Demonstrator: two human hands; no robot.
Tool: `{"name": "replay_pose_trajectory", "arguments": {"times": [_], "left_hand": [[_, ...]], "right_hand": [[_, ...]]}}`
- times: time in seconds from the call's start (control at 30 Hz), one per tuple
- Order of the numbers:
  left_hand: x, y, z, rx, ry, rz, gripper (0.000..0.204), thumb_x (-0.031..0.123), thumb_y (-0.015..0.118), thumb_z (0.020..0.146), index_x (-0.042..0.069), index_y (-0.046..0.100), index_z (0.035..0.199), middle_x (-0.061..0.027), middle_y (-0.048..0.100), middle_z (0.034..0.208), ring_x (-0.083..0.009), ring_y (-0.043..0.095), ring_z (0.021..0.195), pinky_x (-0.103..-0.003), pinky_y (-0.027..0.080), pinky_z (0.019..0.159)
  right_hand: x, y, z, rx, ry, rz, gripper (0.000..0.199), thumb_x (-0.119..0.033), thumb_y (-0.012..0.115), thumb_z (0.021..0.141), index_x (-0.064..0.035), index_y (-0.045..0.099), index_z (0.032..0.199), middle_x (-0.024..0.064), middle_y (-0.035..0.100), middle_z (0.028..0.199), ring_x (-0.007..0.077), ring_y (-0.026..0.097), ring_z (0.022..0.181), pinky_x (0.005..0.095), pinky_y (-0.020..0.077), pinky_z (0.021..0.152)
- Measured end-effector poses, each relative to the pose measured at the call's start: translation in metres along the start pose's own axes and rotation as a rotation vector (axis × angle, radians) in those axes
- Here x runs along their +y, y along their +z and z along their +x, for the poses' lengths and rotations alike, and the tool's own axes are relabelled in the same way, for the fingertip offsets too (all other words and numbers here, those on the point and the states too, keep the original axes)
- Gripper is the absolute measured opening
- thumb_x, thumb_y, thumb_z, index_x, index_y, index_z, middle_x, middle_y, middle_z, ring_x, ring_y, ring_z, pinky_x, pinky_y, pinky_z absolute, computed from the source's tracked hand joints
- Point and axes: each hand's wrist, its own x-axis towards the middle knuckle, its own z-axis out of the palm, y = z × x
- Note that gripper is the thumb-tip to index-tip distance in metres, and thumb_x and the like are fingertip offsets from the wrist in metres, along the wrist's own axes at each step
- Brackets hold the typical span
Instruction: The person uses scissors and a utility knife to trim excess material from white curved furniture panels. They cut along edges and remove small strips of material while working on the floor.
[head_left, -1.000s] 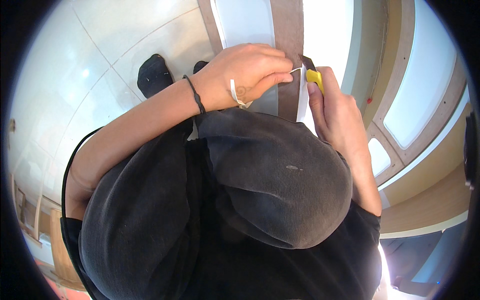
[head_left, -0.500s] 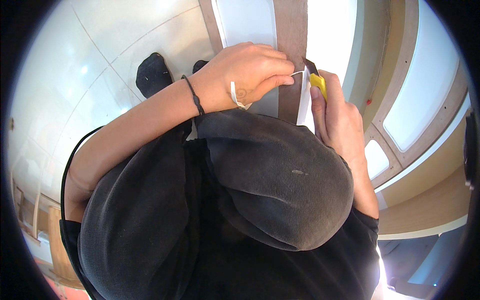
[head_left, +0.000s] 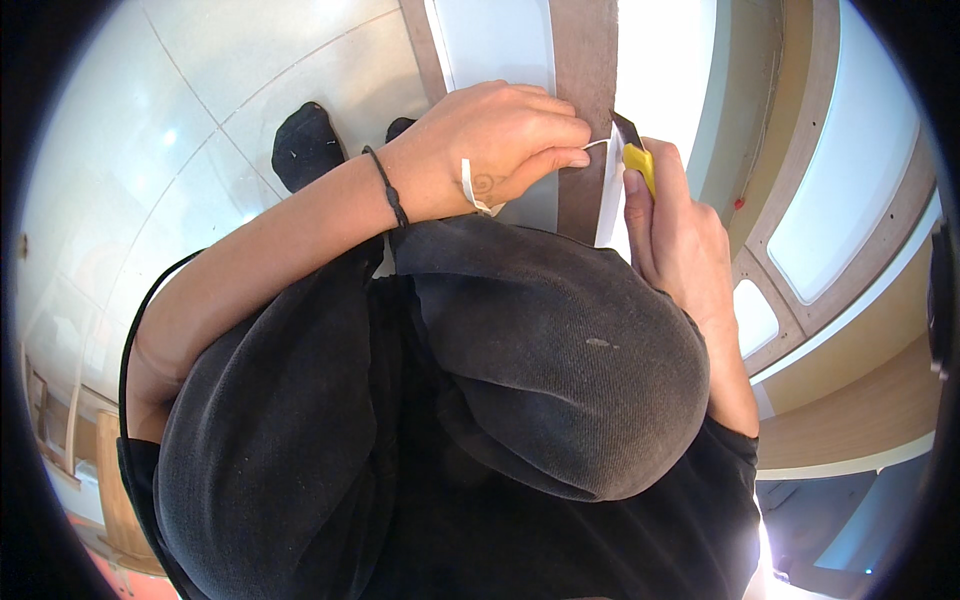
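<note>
My left hand is closed in a pinch on a thin white strip, which runs from its fingertips to the right toward the edge of a brown wooden frame. A curled white piece shows by the wrist; whether it belongs to the same strip I cannot tell. My right hand grips a yellow utility knife. The knife's dark blade points away and to the left, close to the frame's white edge and the strip's end.
The frame holds a pale panel. To the right stands another brown frame with white panels. Pale floor tiles lie at the left, where my foot in a black sock rests. My raised knee is just below my hands.
The knife and my right hand have shifted very slightly to the right. My left hand keeps its pinch on the strip in nearly the same place.
</note>
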Motion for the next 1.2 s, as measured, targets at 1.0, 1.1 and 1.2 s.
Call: {"name": "replay_pose_trajectory", "arguments": {"times": [1.0, 1.1, 1.2], "left_hand": [[0.010, -0.013, 0.002, -0.029, -0.074, -0.071, 0.030, 0.024, 0.059, 0.100, 0.000, 0.060, 0.083, -0.0162, 0.056, 0.074, -0.0349, 0.059, 0.066, -0.041, 0.045, 0.062], [0.011, -0.015, 0.001, -0.151, -0.162, -0.059, 0.024, 0.025, 0.060, 0.099, 0.006, 0.071, 0.091, -0.0148, 0.071, 0.086, -0.0342, 0.068, 0.080, -0.041, 0.057, 0.076], [0.013, -0.017, 0.001, -0.150, -0.165, -0.063, 0.024, 0.025, 0.060, 0.099, 0.005, 0.070, 0.090, -0.0150, 0.071, 0.086, -0.0342, 0.068, 0.079, -0.041, 0.057, 0.075]], "right_hand": [[-0.003, -0.030, 0.015, -0.216, -0.035, 0.185, 0.016, -0.017, 0.049, 0.104, -0.0009, 0.046, 0.106, 0.0225, 0.058, 0.060, 0.0440, 0.062, 0.059, 0.0513, 0.0444, 0.055], [-0.003, -0.032, 0.015, -0.239, -0.026, 0.186, 0.016, -0.017, 0.049, 0.104, -0.0011, 0.046, 0.107, 0.0224, 0.059, 0.061, 0.0441, 0.062, 0.059, 0.0514, 0.0445, 0.056], [-0.004, -0.032, 0.018, -0.254, -0.029, 0.177, 0.017, -0.017, 0.049, 0.104, -0.0012, 0.046, 0.107, 0.0221, 0.059, 0.061, 0.0439, 0.062, 0.060, 0.0516, 0.0448, 0.056]]}}
